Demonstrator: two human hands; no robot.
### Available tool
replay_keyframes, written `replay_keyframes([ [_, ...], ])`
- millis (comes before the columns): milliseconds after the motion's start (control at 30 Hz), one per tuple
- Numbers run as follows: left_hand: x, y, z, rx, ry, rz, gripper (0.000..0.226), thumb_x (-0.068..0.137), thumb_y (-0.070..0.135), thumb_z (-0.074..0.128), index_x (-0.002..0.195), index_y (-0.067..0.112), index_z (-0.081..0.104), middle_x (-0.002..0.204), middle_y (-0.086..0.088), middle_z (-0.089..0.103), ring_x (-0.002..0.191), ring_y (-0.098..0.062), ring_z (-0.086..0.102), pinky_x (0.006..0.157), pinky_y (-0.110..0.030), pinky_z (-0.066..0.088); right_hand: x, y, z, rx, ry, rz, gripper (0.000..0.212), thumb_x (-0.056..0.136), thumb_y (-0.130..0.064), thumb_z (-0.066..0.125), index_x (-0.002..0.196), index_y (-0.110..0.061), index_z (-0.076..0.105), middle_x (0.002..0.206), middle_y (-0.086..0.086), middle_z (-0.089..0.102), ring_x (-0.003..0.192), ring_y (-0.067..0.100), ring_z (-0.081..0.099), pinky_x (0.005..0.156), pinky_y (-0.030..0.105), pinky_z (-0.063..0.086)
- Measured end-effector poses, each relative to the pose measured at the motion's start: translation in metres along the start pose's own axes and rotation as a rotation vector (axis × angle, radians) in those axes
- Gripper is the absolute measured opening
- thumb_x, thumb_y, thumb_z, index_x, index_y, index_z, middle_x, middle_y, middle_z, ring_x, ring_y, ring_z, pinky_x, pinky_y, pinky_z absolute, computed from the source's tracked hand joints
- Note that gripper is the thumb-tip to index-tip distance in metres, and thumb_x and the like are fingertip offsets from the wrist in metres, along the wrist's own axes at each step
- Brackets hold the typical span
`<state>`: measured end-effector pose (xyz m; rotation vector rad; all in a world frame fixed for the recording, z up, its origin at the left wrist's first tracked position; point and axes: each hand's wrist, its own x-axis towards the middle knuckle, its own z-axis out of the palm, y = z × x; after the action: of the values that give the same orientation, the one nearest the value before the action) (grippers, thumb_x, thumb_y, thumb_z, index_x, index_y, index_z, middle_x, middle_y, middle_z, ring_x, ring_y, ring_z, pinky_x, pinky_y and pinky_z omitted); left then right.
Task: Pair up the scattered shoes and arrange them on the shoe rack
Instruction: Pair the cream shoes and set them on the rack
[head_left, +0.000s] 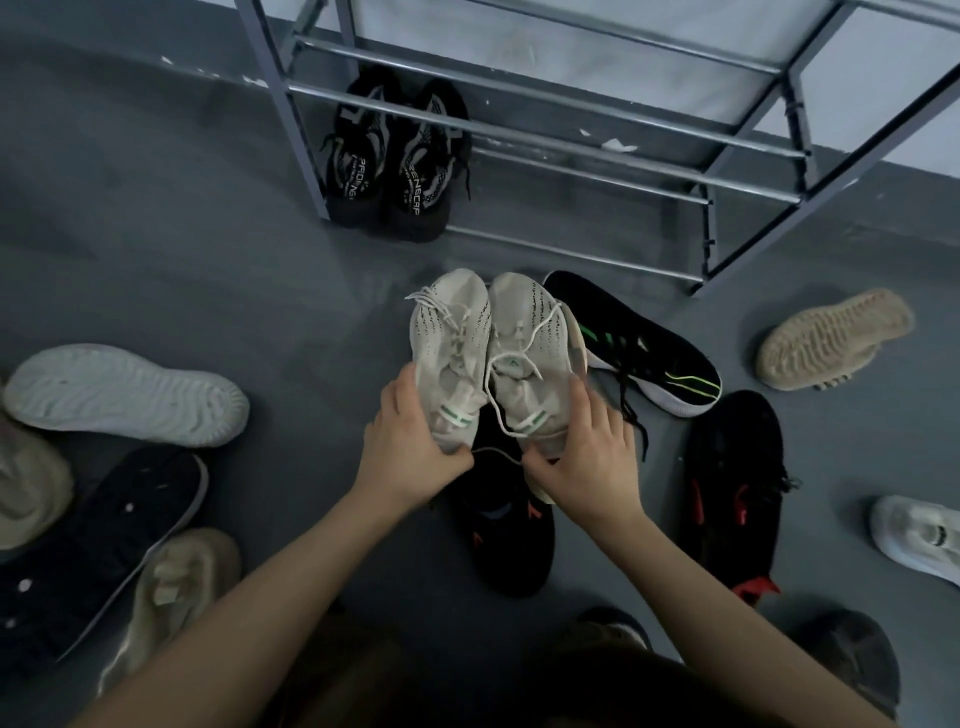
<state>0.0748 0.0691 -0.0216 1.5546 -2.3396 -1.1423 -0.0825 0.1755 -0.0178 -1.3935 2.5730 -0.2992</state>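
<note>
Two beige knit sneakers with green heel stripes are held side by side, toes pointing away from me. My left hand (410, 441) grips the heel of the left beige sneaker (449, 338), and my right hand (582, 452) grips the heel of the right beige sneaker (530, 343). They hover above the floor in front of the grey metal shoe rack (571, 104). A pair of black sneakers (395, 156) with white lettering stands on the rack's lowest level at its left end.
Loose shoes lie on the grey floor: a black shoe with green stripes (644, 338), a black-and-red shoe (732, 483), another black shoe (509, 530) under my hands, a tan sole-up shoe (831, 338), a white one (919, 535) right, a white sole-up shoe (124, 395), dark and beige shoes left.
</note>
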Motion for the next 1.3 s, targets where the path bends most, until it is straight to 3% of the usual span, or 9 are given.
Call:
replay_keyframes([
  [67,0.000,0.002,0.002,0.016,0.008,-0.020,0.111,0.059,0.042,0.079,0.143,0.012,0.012,0.136,-0.012,0.029,0.120,-0.034,0.041,0.101,-0.048,0.036,-0.001,-0.005,0.004,-0.026,0.003,0.049,0.090,0.073,-0.059,0.047,0.142,-0.007,0.025,0.141,0.015,0.041,0.116,0.036,0.047,0.096,0.046,0.035],
  [133,0.000,0.004,0.007,-0.005,0.032,-0.050,0.115,0.056,0.047,0.081,0.142,0.012,0.014,0.133,-0.014,0.031,0.120,-0.035,0.042,0.101,-0.049,0.036,0.003,-0.011,0.008,-0.056,-0.009,0.082,0.096,0.073,-0.061,0.057,0.142,-0.004,0.025,0.138,0.018,0.042,0.117,0.038,0.047,0.097,0.048,0.034],
  [267,0.007,0.010,0.007,-0.063,0.060,-0.136,0.111,0.058,0.048,0.079,0.143,0.016,0.014,0.130,-0.014,0.037,0.117,-0.035,0.046,0.097,-0.048,0.041,0.018,-0.012,0.007,-0.032,-0.011,0.119,0.099,0.063,-0.059,0.070,0.135,0.000,0.037,0.110,0.020,0.057,0.098,0.039,0.055,0.085,0.047,0.043],
  [367,0.009,0.016,-0.005,-0.114,0.086,-0.144,0.089,0.064,0.048,0.074,0.138,0.025,0.031,0.124,-0.007,0.043,0.110,-0.029,0.052,0.091,-0.039,0.046,0.024,-0.005,-0.006,0.171,-0.042,0.166,0.090,0.064,-0.054,0.071,0.136,-0.011,0.037,0.115,0.014,0.051,0.109,0.034,0.047,0.087,0.045,0.044],
  [500,0.003,0.019,-0.022,-0.198,0.224,-0.093,0.055,0.070,0.045,0.073,0.114,0.016,0.059,0.113,-0.002,0.053,0.101,-0.022,0.056,0.086,-0.033,0.046,0.027,-0.004,-0.029,0.452,0.095,0.171,0.068,0.071,-0.045,0.067,0.132,-0.032,0.039,0.116,0.004,0.054,0.110,0.024,0.047,0.088,0.039,0.043],
  [633,0.007,0.031,-0.036,-0.075,0.334,0.076,0.059,0.069,0.046,0.073,0.118,0.017,0.059,0.126,-0.003,0.050,0.104,-0.022,0.057,0.083,-0.035,0.047,0.026,-0.011,-0.042,0.471,0.199,0.118,0.050,0.073,-0.042,0.066,0.117,-0.026,0.050,0.106,0.002,0.057,0.101,0.020,0.048,0.075,0.032,0.038],
  [867,0.069,0.060,-0.050,0.123,0.374,0.325,0.066,0.070,0.046,0.070,0.128,0.020,0.051,0.129,-0.008,0.048,0.101,-0.030,0.059,0.071,-0.037,0.050,0.082,-0.007,-0.057,0.366,0.362,0.135,0.054,0.074,-0.047,0.065,0.113,-0.015,0.047,0.112,0.005,0.056,0.103,0.026,0.047,0.070,0.032,0.038],
  [1033,0.143,0.064,-0.037,0.198,0.340,0.404,0.074,0.069,0.059,0.051,0.131,0.018,0.045,0.126,-0.011,0.050,0.098,-0.030,0.060,0.068,-0.038,0.054,0.150,0.002,-0.040,0.372,0.377,0.163,0.057,0.075,-0.043,0.067,0.122,-0.018,0.044,0.120,0.006,0.054,0.108,0.030,0.045,0.072,0.035,0.039],
  [1300,0.231,0.056,-0.014,0.262,0.286,0.433,0.073,0.069,0.041,0.075,0.126,0.003,0.052,0.122,-0.025,0.053,0.086,-0.039,0.063,0.067,-0.039,0.053,0.225,0.005,0.003,0.395,0.371,0.216,0.066,0.077,-0.043,0.068,0.130,-0.016,0.039,0.127,0.011,0.052,0.112,0.033,0.043,0.078,0.043,0.045],
])
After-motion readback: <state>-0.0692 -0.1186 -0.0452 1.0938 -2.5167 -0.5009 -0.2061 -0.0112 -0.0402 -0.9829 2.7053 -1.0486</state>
